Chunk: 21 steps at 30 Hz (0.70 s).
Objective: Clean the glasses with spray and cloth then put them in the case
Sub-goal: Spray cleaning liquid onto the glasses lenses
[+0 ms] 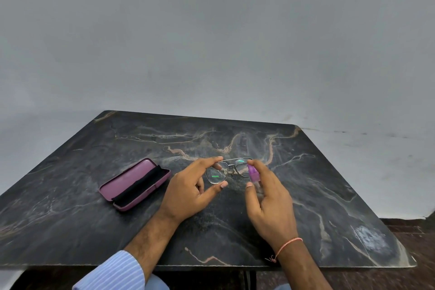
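Observation:
Thin metal-framed glasses (231, 168) hang above the middle of the dark marble table (329, 183). My left hand (191, 192) pinches the rim of their left lens between thumb and fingers. My right hand (268, 198) grips a small spray bottle (253, 175) with a purple top, held right against the right lens, index finger on its head. To the left lies the open pink glasses case (134, 183) with a black cloth (138, 183) along its inside.
The table's front edge runs just below my wrists. A grey wall stands close behind the far edge. Bare tabletop spreads to the right of my hands and in front of the case.

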### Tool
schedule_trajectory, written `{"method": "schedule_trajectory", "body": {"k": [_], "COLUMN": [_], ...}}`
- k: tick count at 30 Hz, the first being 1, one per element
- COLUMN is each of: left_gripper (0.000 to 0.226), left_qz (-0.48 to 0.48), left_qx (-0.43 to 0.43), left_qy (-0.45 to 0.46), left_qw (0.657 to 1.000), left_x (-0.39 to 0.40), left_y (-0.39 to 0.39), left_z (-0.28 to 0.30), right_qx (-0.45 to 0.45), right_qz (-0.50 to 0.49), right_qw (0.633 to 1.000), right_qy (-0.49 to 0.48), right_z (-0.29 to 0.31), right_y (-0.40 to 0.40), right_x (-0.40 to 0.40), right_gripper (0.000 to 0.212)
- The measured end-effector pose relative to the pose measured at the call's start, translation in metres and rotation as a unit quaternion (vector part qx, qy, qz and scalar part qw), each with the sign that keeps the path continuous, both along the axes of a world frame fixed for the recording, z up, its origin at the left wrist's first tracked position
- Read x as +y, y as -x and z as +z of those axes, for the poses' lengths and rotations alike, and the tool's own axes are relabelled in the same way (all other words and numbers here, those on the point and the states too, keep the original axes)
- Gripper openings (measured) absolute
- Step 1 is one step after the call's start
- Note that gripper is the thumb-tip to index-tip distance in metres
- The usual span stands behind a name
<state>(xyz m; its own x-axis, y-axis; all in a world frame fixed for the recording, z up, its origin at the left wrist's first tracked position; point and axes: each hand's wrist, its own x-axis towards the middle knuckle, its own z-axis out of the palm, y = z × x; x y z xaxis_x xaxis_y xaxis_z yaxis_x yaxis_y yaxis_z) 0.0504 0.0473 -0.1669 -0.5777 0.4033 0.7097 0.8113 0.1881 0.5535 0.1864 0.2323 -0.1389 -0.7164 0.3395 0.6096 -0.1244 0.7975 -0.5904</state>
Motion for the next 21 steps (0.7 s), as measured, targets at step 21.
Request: {"method": "schedule_trajectory", "body": {"k": [21], "left_gripper": [0.058], "left_qz": [-0.007], "left_qx": [-0.001], "left_qy": [-0.007], "left_qw": [1.0], "left_x": [0.001], "left_y": [0.001], "left_z": [-0.002], "right_qx": [0.003], "right_qz": [0.084], "right_qw": [0.995], "right_qy": [0.059], "right_z": [0.002], "right_y": [-0.011], "right_x": [-0.026], "right_gripper": [0.055]}}
